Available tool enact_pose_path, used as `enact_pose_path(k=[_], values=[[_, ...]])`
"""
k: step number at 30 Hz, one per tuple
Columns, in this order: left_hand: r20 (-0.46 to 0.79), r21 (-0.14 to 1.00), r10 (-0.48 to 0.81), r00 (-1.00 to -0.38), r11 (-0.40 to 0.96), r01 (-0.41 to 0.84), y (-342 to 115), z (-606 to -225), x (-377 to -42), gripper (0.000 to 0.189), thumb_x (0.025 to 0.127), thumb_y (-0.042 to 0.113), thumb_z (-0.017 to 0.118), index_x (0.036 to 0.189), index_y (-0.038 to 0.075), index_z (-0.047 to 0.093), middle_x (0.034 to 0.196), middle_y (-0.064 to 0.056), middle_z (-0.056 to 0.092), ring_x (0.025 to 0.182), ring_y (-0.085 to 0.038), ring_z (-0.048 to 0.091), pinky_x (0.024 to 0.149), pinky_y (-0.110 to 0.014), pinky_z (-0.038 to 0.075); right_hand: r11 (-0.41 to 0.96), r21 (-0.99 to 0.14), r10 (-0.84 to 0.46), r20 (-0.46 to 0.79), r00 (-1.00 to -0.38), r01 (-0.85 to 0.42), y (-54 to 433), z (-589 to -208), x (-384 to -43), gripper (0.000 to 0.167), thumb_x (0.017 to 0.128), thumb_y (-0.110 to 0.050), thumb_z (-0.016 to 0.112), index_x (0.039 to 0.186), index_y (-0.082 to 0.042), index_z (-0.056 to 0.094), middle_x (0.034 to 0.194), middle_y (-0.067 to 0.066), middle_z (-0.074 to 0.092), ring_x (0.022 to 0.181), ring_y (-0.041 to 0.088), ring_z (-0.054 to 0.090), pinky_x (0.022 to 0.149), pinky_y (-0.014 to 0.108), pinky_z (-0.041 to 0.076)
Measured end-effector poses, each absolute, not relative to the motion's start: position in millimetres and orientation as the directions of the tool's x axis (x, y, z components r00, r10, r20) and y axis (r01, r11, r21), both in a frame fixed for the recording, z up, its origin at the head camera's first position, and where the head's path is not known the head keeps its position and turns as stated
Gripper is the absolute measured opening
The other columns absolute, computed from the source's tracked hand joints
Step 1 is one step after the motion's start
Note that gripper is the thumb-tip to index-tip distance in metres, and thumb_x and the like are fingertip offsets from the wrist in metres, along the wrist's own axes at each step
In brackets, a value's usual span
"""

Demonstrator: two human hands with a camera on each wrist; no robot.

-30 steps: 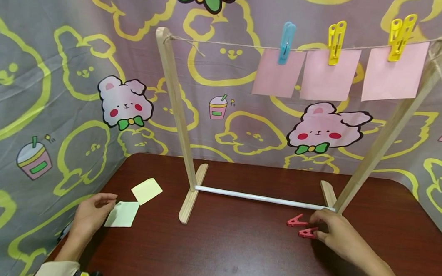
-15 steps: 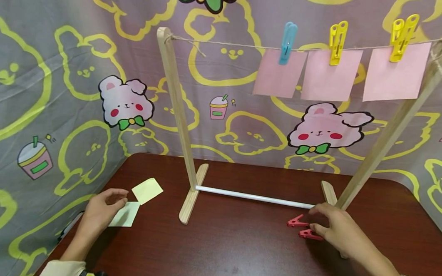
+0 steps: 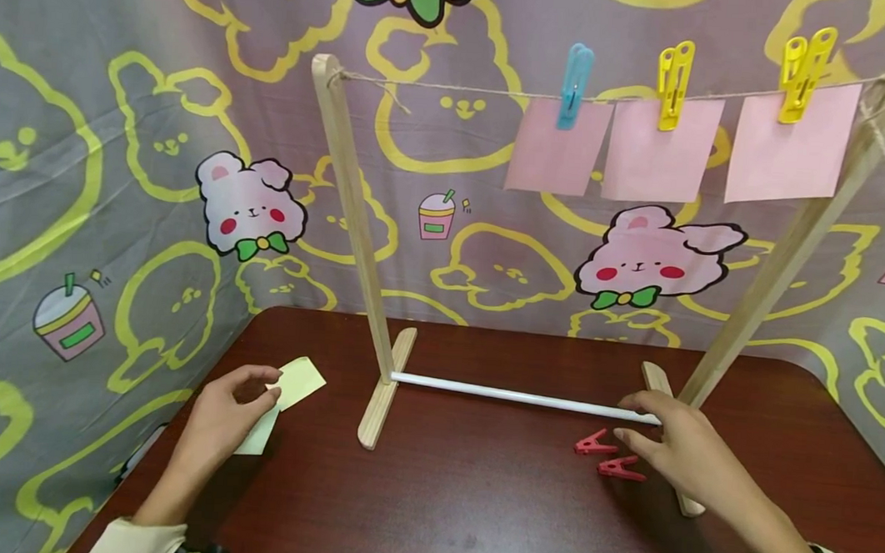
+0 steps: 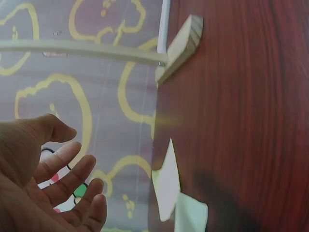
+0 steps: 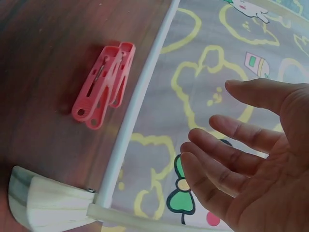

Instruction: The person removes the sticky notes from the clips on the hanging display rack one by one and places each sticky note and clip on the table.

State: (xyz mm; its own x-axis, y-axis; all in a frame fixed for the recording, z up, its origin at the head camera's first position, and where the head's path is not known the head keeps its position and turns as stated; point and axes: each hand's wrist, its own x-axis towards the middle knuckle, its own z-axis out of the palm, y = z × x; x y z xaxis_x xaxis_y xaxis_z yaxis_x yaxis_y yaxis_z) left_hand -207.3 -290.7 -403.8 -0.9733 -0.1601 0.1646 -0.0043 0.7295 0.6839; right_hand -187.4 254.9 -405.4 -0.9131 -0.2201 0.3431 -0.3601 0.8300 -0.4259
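To lift the yellow paper point(image 3: 305, 380) or the pale green paper point(image 3: 257, 436) cleanly, one corner pinched lightly would probably serve best. Both lie on the table point(image 3: 477, 479) at the lower left, thin and plain (the left hand point(image 3: 228, 411) partly covers them from view). That hand is loosely spread, empty; so is the right hand point(image 3: 677, 443), beside the V-shaped farther red clip point(image 3: 593, 443) and nearer red clip point(image 3: 618, 468), lower right.

Head camera looks forward-down; closer wrist views share the white rod point(image 3: 515, 395).
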Motion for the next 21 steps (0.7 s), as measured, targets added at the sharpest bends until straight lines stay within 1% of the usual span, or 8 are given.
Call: enact_pose_path(k=[3,4,6,11,14,18,19,21], values=[[0.188,0.675,-0.146,-0.971,0.738,0.019,-282.7,-400.0,-206.5,0.025,0.096,0.018,0.074,0.119,0.01,0.075,0.117,-0.014,0.076,0.103,-0.024,0.066,0.076,-0.022,0.049,0.828,-0.419,-0.22,0.366,-0.904,-0.372,252.8,-402.1,-187.5,0.027,0.08,-0.012,0.089,0.102,-0.016,0.073,0.089,-0.007,0.068,0.068,-0.002,0.044,0.06,0.022,0.039],[0.192,0.675,-0.142,-0.971,0.737,0.026,-280.0,-398.7,-206.1,0.024,0.096,0.018,0.074,0.119,0.011,0.075,0.118,-0.014,0.075,0.106,-0.027,0.065,0.077,-0.023,0.049,0.827,-0.418,-0.221,0.374,-0.901,-0.376,252.2,-401.0,-187.8,0.027,0.08,-0.012,0.089,0.101,-0.017,0.073,0.09,-0.007,0.069,0.068,-0.002,0.044,0.06,0.022,0.04],[0.201,0.678,-0.133,-0.971,0.734,0.04,-274.6,-395.8,-205.4,0.023,0.096,0.019,0.074,0.118,0.012,0.076,0.118,-0.013,0.075,0.107,-0.027,0.064,0.079,-0.023,0.049,0.824,-0.424,-0.219,0.375,-0.901,-0.376,251.4,-399.5,-187.6,0.027,0.08,-0.012,0.088,0.102,-0.015,0.073,0.092,-0.005,0.07,0.067,-0.002,0.045,0.06,0.022,0.04],[0.205,0.687,-0.106,-0.973,0.723,0.065,-261.9,-387.6,-203.4,0.024,0.095,0.02,0.074,0.118,0.015,0.076,0.118,-0.011,0.075,0.1,-0.021,0.063,0.075,-0.023,0.049,0.815,-0.442,-0.214,0.374,-0.903,-0.376,250.1,-394.9,-187.0,0.029,0.082,-0.013,0.088,0.107,-0.011,0.073,0.097,0.001,0.072,0.068,-0.001,0.047,0.058,0.022,0.043],[0.207,0.695,-0.08,-0.975,0.714,0.088,-255.1,-383.5,-202.2,0.023,0.095,0.019,0.074,0.118,0.016,0.076,0.123,-0.01,0.074,0.103,-0.023,0.065,0.076,-0.023,0.052,0.816,-0.437,-0.215,0.376,-0.901,-0.377,249.6,-391.5,-187.7,0.031,0.083,-0.014,0.088,0.109,-0.01,0.073,0.101,0.003,0.073,0.072,0.001,0.051,0.059,0.022,0.045],[0.221,0.709,-0.044,-0.974,0.693,0.13,-246.1,-378.9,-200.6,0.023,0.095,0.016,0.074,0.118,0.015,0.075,0.129,-0.01,0.073,0.112,-0.028,0.069,0.081,-0.021,0.056,0.824,-0.426,-0.212,0.381,-0.9,-0.374,247.5,-388.1,-188.5,0.032,0.083,-0.014,0.087,0.112,-0.01,0.073,0.106,0.006,0.075,0.08,0.01,0.062,0.065,0.028,0.053],[0.221,0.715,-0.035,-0.975,0.685,0.138,-244.0,-377.9,-200.0,0.023,0.095,0.016,0.074,0.119,0.015,0.075,0.129,-0.009,0.072,0.111,-0.028,0.069,0.082,-0.021,0.057,0.823,-0.425,-0.212,0.384,-0.899,-0.376,246.9,-387.4,-188.6,0.033,0.083,-0.014,0.087,0.112,-0.009,0.073,0.108,0.008,0.075,0.082,0.014,0.066,0.066,0.031,0.056],[0.22,0.729,-0.019,-0.975,0.667,0.151,-239.6,-375.9,-199.1,0.024,0.096,0.016,0.074,0.119,0.016,0.075,0.126,-0.008,0.074,0.108,-0.025,0.071,0.082,-0.021,0.057,0.823,-0.427,-0.207,0.387,-0.899,-0.374,245.7,-385.5,-189.0,0.034,0.083,-0.015,0.088,0.113,-0.008,0.073,0.113,0.013,0.076,0.095,0.028,0.072,0.07,0.037,0.059]])
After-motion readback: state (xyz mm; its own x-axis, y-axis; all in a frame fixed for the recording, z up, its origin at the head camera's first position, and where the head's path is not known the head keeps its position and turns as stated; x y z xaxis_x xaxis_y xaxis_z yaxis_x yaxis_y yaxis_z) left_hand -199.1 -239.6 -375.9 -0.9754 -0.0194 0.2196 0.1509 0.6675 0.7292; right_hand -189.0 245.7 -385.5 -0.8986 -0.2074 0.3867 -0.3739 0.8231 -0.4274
